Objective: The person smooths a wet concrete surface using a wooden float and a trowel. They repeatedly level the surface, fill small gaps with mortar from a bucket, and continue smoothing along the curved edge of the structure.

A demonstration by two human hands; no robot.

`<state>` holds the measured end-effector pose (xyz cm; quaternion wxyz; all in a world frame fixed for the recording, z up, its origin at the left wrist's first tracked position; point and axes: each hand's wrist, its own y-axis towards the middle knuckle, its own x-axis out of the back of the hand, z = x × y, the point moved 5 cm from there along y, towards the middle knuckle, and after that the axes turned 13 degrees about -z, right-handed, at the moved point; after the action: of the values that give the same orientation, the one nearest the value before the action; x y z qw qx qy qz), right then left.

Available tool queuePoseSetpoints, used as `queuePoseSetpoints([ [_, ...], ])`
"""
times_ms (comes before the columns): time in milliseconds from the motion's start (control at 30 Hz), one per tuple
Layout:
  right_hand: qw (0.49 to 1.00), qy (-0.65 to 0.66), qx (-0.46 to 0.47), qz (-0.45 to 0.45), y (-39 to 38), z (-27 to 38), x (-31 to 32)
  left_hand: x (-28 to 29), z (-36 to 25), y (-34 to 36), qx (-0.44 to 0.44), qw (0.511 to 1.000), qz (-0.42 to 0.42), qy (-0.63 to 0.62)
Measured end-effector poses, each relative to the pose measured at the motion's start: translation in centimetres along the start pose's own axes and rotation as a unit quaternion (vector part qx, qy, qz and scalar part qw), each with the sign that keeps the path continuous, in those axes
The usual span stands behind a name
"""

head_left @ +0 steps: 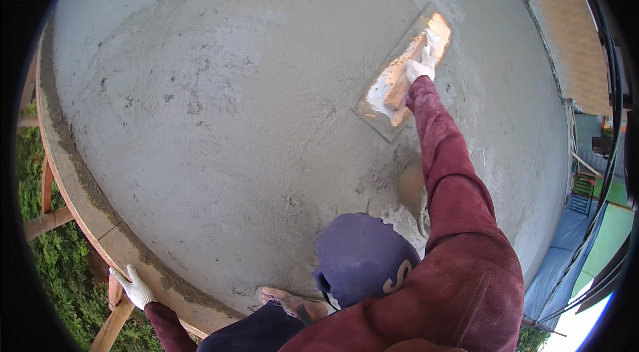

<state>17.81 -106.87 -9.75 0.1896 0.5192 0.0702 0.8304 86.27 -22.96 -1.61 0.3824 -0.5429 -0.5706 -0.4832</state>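
My right hand (421,68), in a white glove, is wrapped round the handle of a long rectangular hand float (385,89). The float lies flat on wet grey concrete (266,119), angled from lower left to upper right. Far to the left, my left hand (137,289), also gloved in white, rests with fingers spread on the curved edge board (118,244). Between my arms is a dark blue rounded thing (359,255) with a white mark; I cannot tell its kind. A brownish rounded thing (411,184) is partly hidden by my right sleeve.
A bare foot (299,300) is at the concrete's near side. Timber supports (50,222) and green plants (63,279) lie below the left edge. On the right are a wall (566,26), dark cables (609,86) and blue sheeting (566,239).
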Motion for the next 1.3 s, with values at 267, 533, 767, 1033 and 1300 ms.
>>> queuePoseSetpoints([
  [267, 0.984, 0.12, 0.046, 0.126, -14.8, 9.3, -2.2, 4.2, -0.9, -1.0, -0.015, 0.997, -0.067, -0.017],
  [533, 0.975, 0.126, 0.063, 0.17, -2.9, 23.5, -12.0, 3.9, -2.6, -1.6, -0.01, 0.998, -0.056, -0.033],
  [767, 0.95, 0.165, 0.177, 0.198, -10.4, 40.0, -16.3, 4.5, -5.1, -2.0, 0.033, 0.998, -0.037, -0.041],
  [1033, 0.851, 0.225, 0.348, 0.322, -25.6, 45.6, -15.1, 2.8, -5.8, -1.8, 0.007, 0.997, -0.027, -0.072],
  [1300, 0.857, 0.315, 0.13, 0.386, -30.9, 31.6, 4.6, 3.9, -3.5, -1.7, 0.014, 0.995, -0.038, -0.087],
])
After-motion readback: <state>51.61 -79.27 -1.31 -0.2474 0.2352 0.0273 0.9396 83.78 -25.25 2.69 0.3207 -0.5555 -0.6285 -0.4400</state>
